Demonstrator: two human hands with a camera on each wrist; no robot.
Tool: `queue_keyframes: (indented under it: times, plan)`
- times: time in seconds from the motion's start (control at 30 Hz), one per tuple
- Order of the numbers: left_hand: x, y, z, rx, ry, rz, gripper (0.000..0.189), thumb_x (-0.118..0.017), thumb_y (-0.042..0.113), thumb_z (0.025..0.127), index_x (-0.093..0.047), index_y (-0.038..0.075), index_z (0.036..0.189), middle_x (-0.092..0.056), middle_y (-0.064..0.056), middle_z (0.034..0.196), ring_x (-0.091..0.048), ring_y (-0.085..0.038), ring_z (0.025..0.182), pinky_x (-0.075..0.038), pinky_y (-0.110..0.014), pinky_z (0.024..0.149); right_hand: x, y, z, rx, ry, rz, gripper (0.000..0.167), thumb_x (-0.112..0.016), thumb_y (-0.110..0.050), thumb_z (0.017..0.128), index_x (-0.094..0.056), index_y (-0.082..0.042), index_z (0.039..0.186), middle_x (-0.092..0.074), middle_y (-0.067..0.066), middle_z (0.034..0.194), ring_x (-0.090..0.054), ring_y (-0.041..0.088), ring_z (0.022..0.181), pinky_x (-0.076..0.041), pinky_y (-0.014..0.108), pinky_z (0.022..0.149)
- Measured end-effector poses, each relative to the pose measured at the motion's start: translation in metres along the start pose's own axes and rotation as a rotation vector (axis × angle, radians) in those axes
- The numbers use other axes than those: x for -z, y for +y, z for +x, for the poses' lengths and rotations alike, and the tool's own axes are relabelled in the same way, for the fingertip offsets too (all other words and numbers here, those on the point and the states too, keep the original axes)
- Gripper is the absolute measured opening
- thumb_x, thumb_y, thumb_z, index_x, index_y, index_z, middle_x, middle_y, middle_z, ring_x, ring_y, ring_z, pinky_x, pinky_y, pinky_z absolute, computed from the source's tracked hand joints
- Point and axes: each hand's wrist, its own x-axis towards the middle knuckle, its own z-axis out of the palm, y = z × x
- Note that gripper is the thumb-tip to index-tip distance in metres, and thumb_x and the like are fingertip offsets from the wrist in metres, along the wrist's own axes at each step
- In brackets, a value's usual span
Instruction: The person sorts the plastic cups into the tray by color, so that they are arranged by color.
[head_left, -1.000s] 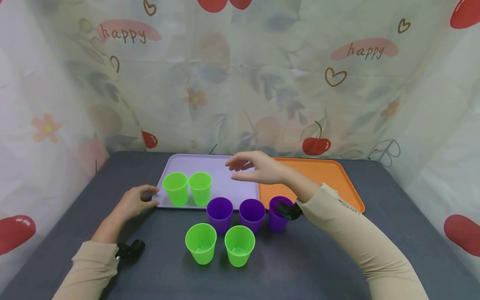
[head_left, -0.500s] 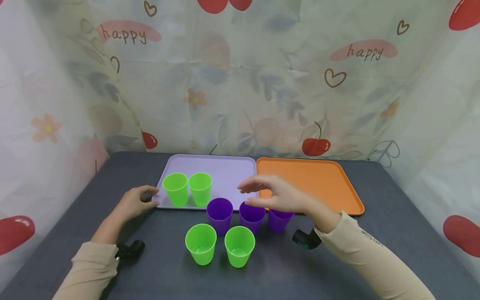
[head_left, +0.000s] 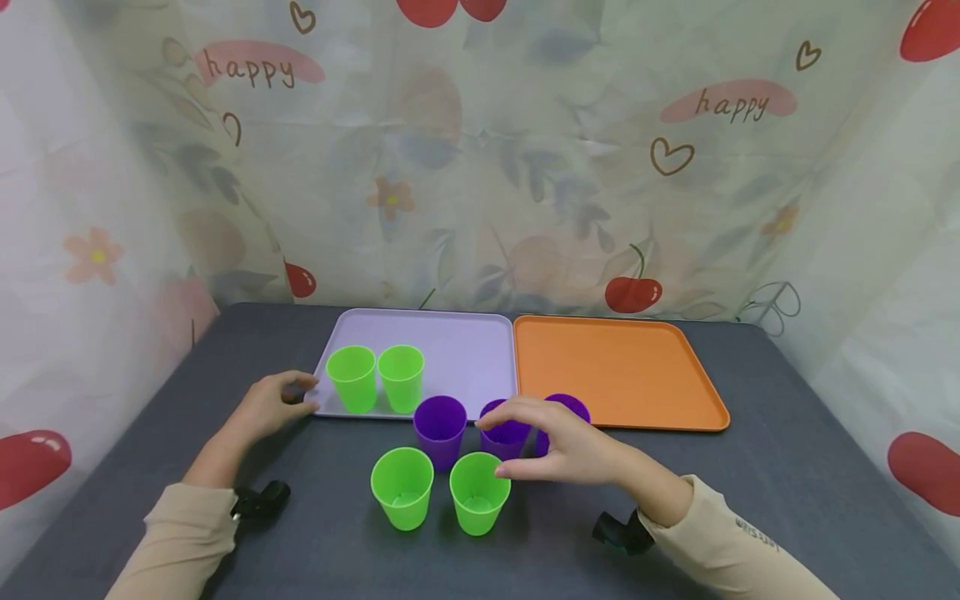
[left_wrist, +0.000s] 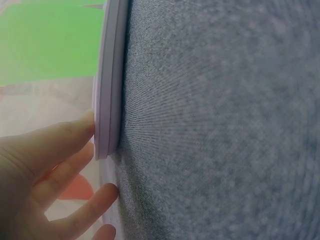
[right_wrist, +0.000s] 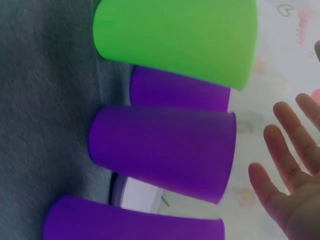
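Note:
My right hand (head_left: 566,446) hovers over the front row of cups, fingers spread and holding nothing. Below its thumb is a green cup (head_left: 474,504), with another green cup (head_left: 402,492) to its left. Behind them stand three purple cups: the left one (head_left: 440,433), a middle one (head_left: 504,446) and a right one (head_left: 567,405), the last two partly hidden by the hand. My left hand (head_left: 264,408) touches the left edge of a lilac tray (head_left: 465,358) with loosely bent fingers; the left wrist view shows a fingertip against the tray rim (left_wrist: 106,110).
On the lilac tray two more green cups, a left one (head_left: 352,383) and a right one (head_left: 402,383), stand upright. An orange tray (head_left: 615,367) adjoins it on the right. A dark cloth covers the table (head_left: 315,533); a printed curtain (head_left: 487,167) hangs behind.
My right hand has come back from over the trays toward the near cups, moving slightly right, and its fingers stay spread. The left hand and all cups keep their places.

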Motion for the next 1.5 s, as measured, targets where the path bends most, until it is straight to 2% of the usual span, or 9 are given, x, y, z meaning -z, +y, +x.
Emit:
queue_keyframes:
  times: [0.23,0.5,0.7,1.03,1.5]
  plan:
    - [0.000,0.000,-0.001,0.005,-0.001,-0.006,0.042,-0.067,0.018,0.084,-0.057,-0.003,0.119,-0.058,-0.027,0.120,-0.057,-0.046,0.107,-0.050,-0.050,0.081,-0.013,0.000,-0.007,0.044,-0.002,-0.075,0.049,-0.073,-0.031,0.080,-0.055,-0.014,0.123,-0.061,0.001,0.117,-0.053,0.014,0.112,-0.044,0.031,0.096]
    - [0.000,0.002,-0.001,0.014,-0.002,-0.005,0.041,-0.066,0.017,0.085,-0.058,-0.002,0.120,-0.058,-0.026,0.121,-0.057,-0.044,0.107,-0.049,-0.050,0.083,-0.023,-0.001,-0.012,-0.006,-0.013,-0.117,0.057,-0.074,-0.039,0.078,-0.054,-0.016,0.126,-0.059,-0.003,0.122,-0.047,0.015,0.119,-0.039,0.036,0.099]
    - [-0.001,0.003,0.000,0.031,-0.009,-0.009,0.041,-0.066,0.017,0.085,-0.057,-0.002,0.121,-0.057,-0.027,0.122,-0.055,-0.046,0.109,-0.049,-0.051,0.084,-0.025,-0.003,-0.014,-0.040,-0.022,-0.117,0.059,-0.076,-0.040,0.075,-0.055,-0.016,0.125,-0.059,-0.007,0.123,-0.046,0.015,0.121,-0.038,0.037,0.101]
    - [-0.002,0.000,0.001,0.031,-0.009,-0.008,0.042,-0.066,0.018,0.085,-0.057,-0.002,0.121,-0.057,-0.026,0.122,-0.056,-0.045,0.109,-0.049,-0.051,0.084,-0.028,-0.004,-0.015,-0.035,-0.023,-0.141,0.057,-0.075,-0.039,0.076,-0.056,-0.015,0.124,-0.060,-0.006,0.121,-0.046,0.015,0.119,-0.039,0.036,0.099]
    - [-0.001,0.000,-0.001,-0.004,0.002,-0.009,0.041,-0.067,0.017,0.084,-0.058,-0.003,0.119,-0.058,-0.027,0.120,-0.057,-0.046,0.107,-0.050,-0.050,0.082,-0.028,-0.002,-0.012,0.025,0.027,-0.142,0.054,-0.076,-0.036,0.075,-0.058,-0.013,0.120,-0.062,-0.005,0.114,-0.050,0.011,0.111,-0.041,0.030,0.095]
